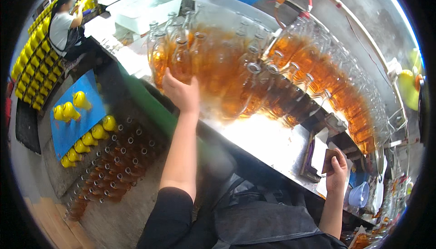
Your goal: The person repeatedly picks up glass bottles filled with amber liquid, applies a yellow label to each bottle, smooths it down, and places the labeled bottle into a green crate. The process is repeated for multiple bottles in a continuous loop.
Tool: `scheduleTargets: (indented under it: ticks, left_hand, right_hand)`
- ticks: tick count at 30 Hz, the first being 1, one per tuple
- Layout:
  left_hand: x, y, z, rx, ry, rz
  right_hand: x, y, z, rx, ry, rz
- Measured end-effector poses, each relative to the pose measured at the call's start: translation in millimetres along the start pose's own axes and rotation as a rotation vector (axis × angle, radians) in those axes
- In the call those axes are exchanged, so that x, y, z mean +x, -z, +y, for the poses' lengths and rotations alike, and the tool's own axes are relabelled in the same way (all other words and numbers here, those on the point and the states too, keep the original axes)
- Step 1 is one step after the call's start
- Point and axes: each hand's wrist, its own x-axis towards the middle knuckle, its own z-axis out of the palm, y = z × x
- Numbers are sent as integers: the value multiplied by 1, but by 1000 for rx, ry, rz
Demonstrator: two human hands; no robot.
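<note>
My left hand is at the near left end of a group of clear glass bottles, its thumb and fingers apart on either side of an amber-tinted glass bottle. Whether it grips the bottle or only touches it, I cannot tell. Several more amber-bottomed bottles stand close together on the white worktable, partly blurred. In my right hand, over the table's right part, is a small flat brown piece, pinched between thumb and fingers.
Behind runs a long row of amber glass bottles. Below left, amber bottles and yellow vessels stand near a blue sheet. A translucent plastic bin is at the back. A co-worker sits beside yellow-filled racks.
</note>
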Motion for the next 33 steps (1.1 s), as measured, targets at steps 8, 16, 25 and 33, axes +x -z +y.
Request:
scheduleTargets:
  ticks: [8,16,25,33]
  left_hand:
    - [-2,-12,1,57,28,8]
    - [-56,59,60,-122,50,-75]
    - [-142,107,227,-1153,299,-773]
    - [-220,60,321,-1250,583,-1561]
  right_hand:
    - [-30,53,3,-1,-21,95]
    - [-49,170,-22,52,-24,398]
    - [-60,160,32,-1009,-108,28]
    - [-69,167,43,-1208,176,-203]
